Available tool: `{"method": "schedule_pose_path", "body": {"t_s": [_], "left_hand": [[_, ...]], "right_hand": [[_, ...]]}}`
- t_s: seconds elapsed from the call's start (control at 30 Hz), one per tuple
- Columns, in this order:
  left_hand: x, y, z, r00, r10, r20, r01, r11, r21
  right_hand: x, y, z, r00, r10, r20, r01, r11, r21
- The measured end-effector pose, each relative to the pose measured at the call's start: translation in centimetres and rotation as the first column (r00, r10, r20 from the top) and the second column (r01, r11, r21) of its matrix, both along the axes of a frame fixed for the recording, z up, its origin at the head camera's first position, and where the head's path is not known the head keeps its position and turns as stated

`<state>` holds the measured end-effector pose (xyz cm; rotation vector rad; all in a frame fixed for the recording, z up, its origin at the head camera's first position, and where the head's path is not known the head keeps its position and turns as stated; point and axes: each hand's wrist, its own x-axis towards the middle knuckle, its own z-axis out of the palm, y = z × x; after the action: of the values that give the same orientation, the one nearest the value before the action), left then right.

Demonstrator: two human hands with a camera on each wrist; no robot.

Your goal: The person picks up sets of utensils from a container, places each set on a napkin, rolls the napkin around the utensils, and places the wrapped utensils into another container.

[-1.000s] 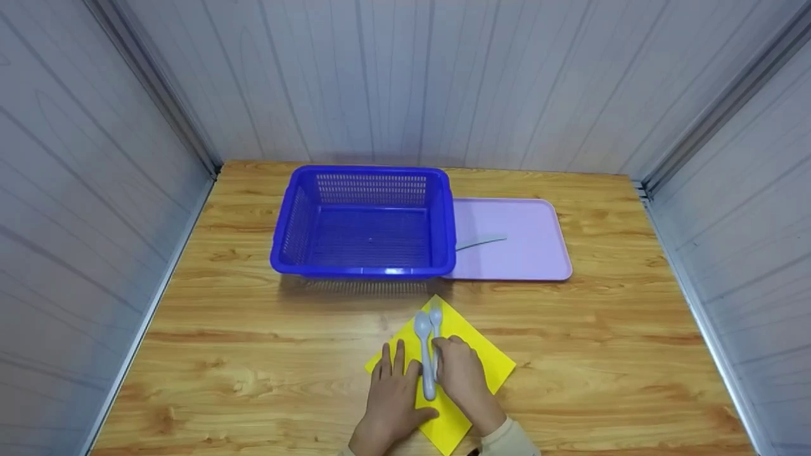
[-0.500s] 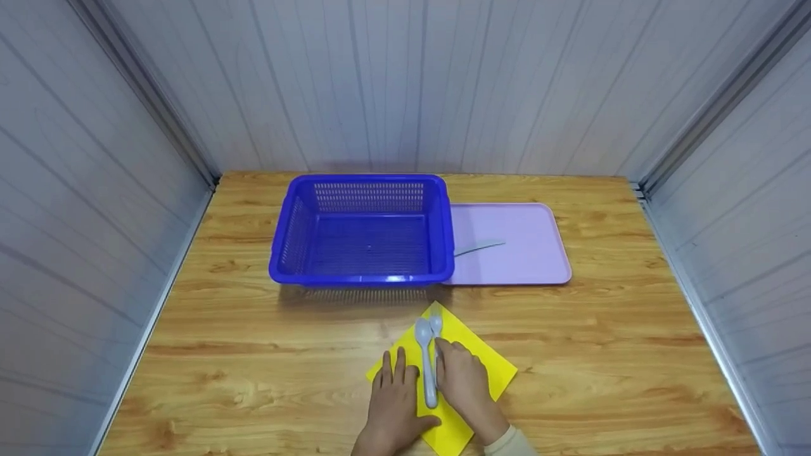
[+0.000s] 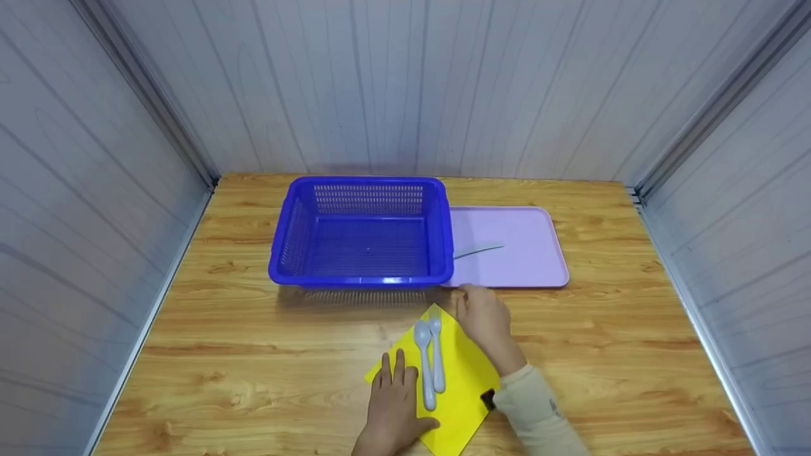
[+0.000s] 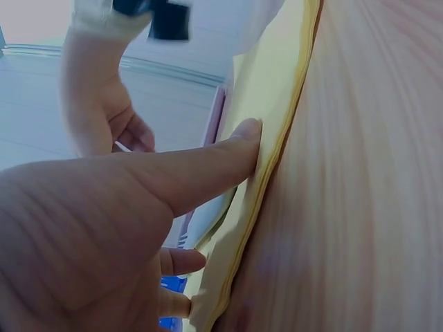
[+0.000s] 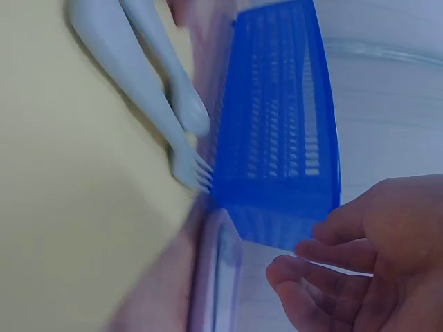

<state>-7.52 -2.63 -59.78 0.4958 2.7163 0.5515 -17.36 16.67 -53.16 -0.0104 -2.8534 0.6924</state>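
Left hand (image 3: pixel 393 405) flat on yellow square sheets (image 3: pixel 466 386), probably paper; smooth grey plastic spoon (image 3: pixel 425 364) and fork (image 3: pixel 437 358) on top. Right hand (image 3: pixel 485 320) relaxed, empty, near pink rectangular tray (image 3: pixel 523 266). Layered edge: left wrist view only.

Spoon (image 3: pixel 426 367) beside fork (image 3: pixel 437 354) on napkin (image 3: pixel 467 373), basket (image 3: pixel 355 280) behind

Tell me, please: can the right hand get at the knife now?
Probably yes: the right hand is near the tray, and the knife shows its blade uncovered, though the basket hides its other end.
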Motion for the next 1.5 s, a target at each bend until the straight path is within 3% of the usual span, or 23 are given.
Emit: {"method": "schedule_pose_path", "body": {"t_s": [0.2, 0.37, 0.47, 0.7, 0.8, 1.0, 1.17, 1.5], "left_hand": [[-0.1, 0.0, 0.1, 1.000, 0.004, 0.017, -0.004, 1.000, 0.004], [-0.1, 0.0, -0.1, 1.000, 0.010, 0.014, -0.011, 1.000, 0.005], [-0.2, 0.1, -0.2, 1.000, 0.008, 0.004, -0.008, 1.000, 0.006], [-0.1, 0.1, -0.1, 1.000, 0.005, 0.008, -0.005, 1.000, 0.015], [-0.1, 0.0, -0.1, 1.000, -0.001, -0.008, 0.001, 1.000, 0.018], [-0.2, 0.0, -0.2, 1.000, -0.007, -0.016, 0.008, 1.000, 0.026], [-0.2, 0.0, -0.2, 1.000, -0.003, -0.011, 0.003, 1.000, 0.014], [-0.2, 0.1, -0.1, 1.000, 0.011, 0.023, -0.011, 1.000, 0.009]], "right_hand": [[-5.0, 0.6, 1.2, 0.994, -0.045, 0.103, 0.042, 0.999, 0.026], [-8.5, 0.7, -0.6, 0.965, -0.035, 0.259, 0.009, 0.995, 0.099], [-9.7, 0.9, -1.8, 0.958, -0.011, 0.286, -0.032, 0.989, 0.144], [-10.2, 1.1, -3.4, 0.954, 0.071, 0.292, -0.132, 0.972, 0.195], [-10.2, 1.0, -3.8, 0.952, 0.059, 0.299, -0.126, 0.970, 0.210], [-11.0, 1.1, -4.5, 0.971, -0.066, 0.229, 0.015, 0.976, 0.218], [-11.9, 1.8, -4.6, 0.969, -0.168, 0.180, 0.131, 0.971, 0.199], [-12.7, 3.6, -4.0, 0.947, -0.231, 0.225, 0.199, 0.968, 0.156]]}}
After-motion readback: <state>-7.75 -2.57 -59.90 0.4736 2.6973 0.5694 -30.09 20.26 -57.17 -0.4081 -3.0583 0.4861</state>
